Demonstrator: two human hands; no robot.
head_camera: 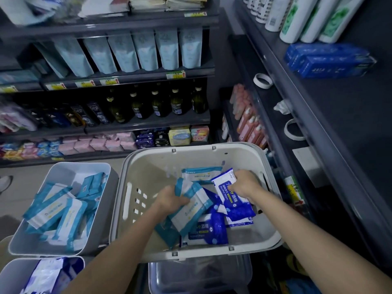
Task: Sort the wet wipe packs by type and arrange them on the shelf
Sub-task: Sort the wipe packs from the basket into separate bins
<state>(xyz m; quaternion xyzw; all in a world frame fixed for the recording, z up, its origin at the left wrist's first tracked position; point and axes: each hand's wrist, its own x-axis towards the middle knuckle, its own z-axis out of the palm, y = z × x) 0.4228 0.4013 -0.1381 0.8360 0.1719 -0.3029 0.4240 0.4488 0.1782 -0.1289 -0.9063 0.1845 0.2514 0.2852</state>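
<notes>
A: Head view. Hands?
B: Both are down in the cream perforated plastic basket, apart from each other. The left hand curls round a teal-and-white soft wipe pack. The right hand pinches the top edge of a dark blue alcohol wipe pack. One type per hand, probably so each goes to its own bin.
A: Bins?
B: A grey rectangular tub just left of the basket holds only teal packs. A second pale tub at lower left shows blue packs.
A: What's left in the basket?
B: A mixed handful, both types overlapping on the bottom. Sorting looks well along; shelving not yet started.
A: Surroundings?
B: Shop aisle, pale floor. The dark shelf on the right carries white rings and blue boxes. Stocked shelves ahead.
</notes>
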